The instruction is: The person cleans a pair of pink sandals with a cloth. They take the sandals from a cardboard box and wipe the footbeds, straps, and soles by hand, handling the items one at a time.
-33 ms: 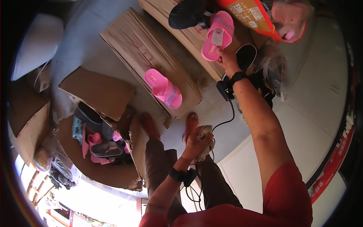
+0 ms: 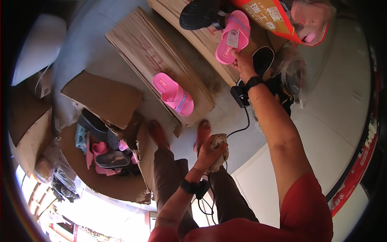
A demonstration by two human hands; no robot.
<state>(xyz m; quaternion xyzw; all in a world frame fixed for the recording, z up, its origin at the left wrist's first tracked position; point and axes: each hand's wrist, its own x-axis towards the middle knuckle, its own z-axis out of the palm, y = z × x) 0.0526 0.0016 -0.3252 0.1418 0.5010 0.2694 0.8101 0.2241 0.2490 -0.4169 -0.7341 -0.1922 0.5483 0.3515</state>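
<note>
My right hand is closed on the toe or heel end of a pink slipper with a paper tag, held over the cardboard at the top. My left hand is closed round a crumpled pale cloth above my legs. A second pink slipper lies on a long cardboard box. Beside the held slipper is a black slipper. A dark, white-rimmed item lies partly behind my right hand; I cannot make out what it is.
An open carton at lower left holds several slippers. A red-and-yellow bag with pink items is at top right. Clear plastic bags lie right of my arm. More cardboard stands at left. Black cables hang from wrist devices. My feet are on grey floor.
</note>
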